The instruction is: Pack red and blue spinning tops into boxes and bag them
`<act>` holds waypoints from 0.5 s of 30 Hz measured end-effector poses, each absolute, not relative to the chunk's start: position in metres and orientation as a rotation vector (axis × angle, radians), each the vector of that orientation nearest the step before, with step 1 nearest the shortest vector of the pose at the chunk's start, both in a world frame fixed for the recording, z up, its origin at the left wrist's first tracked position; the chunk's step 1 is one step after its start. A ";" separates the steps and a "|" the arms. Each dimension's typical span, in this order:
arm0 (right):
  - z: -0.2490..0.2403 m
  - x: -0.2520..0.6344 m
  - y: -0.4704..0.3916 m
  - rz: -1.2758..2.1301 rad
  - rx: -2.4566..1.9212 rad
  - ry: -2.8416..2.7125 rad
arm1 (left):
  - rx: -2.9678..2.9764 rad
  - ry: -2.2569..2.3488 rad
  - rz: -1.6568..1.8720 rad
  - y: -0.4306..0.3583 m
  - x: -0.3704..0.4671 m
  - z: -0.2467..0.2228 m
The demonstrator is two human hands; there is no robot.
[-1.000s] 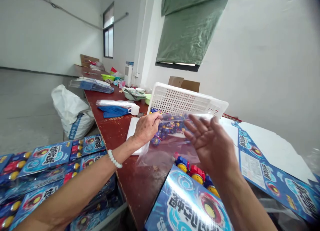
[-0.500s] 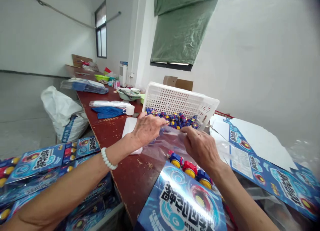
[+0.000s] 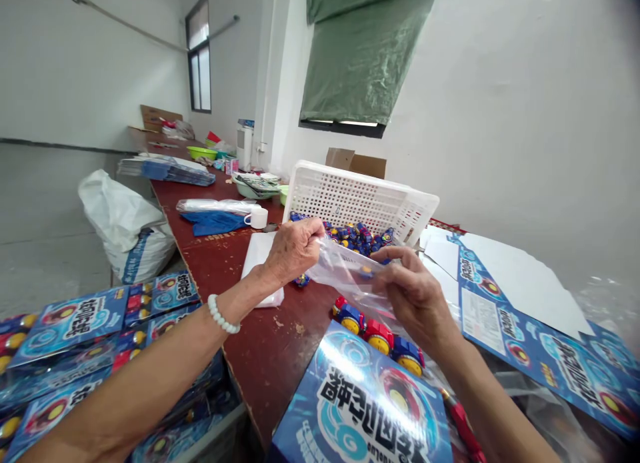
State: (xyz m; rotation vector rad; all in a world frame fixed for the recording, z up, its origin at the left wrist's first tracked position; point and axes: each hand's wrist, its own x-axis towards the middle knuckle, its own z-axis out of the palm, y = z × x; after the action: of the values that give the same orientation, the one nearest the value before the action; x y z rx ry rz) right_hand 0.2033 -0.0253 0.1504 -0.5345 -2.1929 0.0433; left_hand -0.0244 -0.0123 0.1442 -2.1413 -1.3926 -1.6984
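A clear plastic bag (image 3: pixel 345 266) is stretched between my two hands above the table. My left hand (image 3: pixel 295 249), below a pale bead bracelet, is closed on one end of it. The other side is pinched by my right hand (image 3: pixel 410 286). Just beneath the bag, a row of red and blue toys with yellow parts (image 3: pixel 379 336) lies against the top edge of a blue printed box (image 3: pixel 360 403). Behind my hands, a white perforated basket (image 3: pixel 360 189) is tilted toward me, with many small blue toys (image 3: pixel 357 236) in it.
Flat printed cards (image 3: pixel 540 336) are spread on the right of the red table (image 3: pixel 273 343). Packed boxes (image 3: pixel 85 323) fill the lower left, beside a white sack (image 3: pixel 125 223). A white mug (image 3: pixel 257 217) and blue cloth (image 3: pixel 213 224) lie beyond my left hand.
The bag has been lifted and pulled tauter between my hands. My right hand has turned, its fingers now more visible, and the toys on the box are less covered.
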 end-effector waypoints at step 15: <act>0.132 0.228 -0.017 -0.600 -1.236 -2.337 | -2.657 -1.345 -1.809 -0.030 -0.034 0.147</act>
State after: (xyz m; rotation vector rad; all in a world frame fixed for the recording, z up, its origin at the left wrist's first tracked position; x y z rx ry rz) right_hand 0.2281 -0.0166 0.1325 -1.2362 -2.3373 -0.6002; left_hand -0.0342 -0.0303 0.1474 -2.6569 -1.3448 -1.8094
